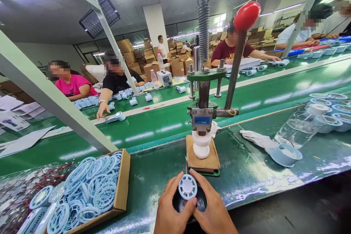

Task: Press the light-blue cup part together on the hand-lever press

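Observation:
My left hand (pixel 171 208) and my right hand (pixel 212 210) meet at the bottom centre and together hold a small round light-blue fan part (pixel 188 187) with a white hub, its face turned up. A dark object sits under the part between my palms, mostly hidden. Just beyond my fingers stands a manual hand press (pixel 204 113) on a cardboard-topped base (pixel 202 159). A white cylindrical fixture (pixel 201 145) sits under its ram. The press lever rises to a red knob (pixel 246 15).
A cardboard box (pixel 122 186) of pale blue ring grilles lies at left beside red wires (pixel 52 177). A blue housing (pixel 285 154), a white cloth (pixel 256 139) and a plastic bag lie at right. Several people work across the green conveyor (pixel 164 124).

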Available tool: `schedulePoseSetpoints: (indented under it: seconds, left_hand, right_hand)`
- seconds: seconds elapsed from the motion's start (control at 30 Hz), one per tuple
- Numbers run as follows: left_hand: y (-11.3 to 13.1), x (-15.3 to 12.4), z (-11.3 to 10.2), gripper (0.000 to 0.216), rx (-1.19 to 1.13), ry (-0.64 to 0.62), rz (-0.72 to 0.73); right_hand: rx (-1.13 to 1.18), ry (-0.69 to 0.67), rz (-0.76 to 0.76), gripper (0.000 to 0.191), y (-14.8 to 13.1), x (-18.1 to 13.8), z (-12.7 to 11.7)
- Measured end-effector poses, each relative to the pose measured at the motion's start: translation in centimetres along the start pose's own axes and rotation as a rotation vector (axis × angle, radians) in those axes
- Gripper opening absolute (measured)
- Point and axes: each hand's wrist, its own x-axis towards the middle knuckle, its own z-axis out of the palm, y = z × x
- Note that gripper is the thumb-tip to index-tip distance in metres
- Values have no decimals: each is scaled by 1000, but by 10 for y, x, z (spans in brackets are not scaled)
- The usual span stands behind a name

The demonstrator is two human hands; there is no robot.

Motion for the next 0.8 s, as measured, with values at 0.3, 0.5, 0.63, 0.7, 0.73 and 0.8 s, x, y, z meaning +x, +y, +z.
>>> schedulePoseSetpoints:
  seconds: [0.3,0.5,0.63,0.7,0.73,0.8]
  left_hand:
    - [-1,-1,-5,48,222,36,192]
    - [7,-8,7,54,127,137,-10]
    - [11,-5,3,51,81,101,-21]
    - [13,-3,-1,51,54,89,-20]
    - [14,-2,-2,51,41,82,-25]
    - [14,-1,-3,52,19,71,-49]
  right_hand:
    - [41,-83,64,57,-2,2,-2]
    - [-80,14,-56,54,-2,2,1]
    - [-140,46,-113,55,-6,2,-2]
    - [-167,35,-120,57,-6,2,-3]
    - [-178,32,-125,57,-5,2,-4]
    - [-193,39,-138,58,-4,2,-4]
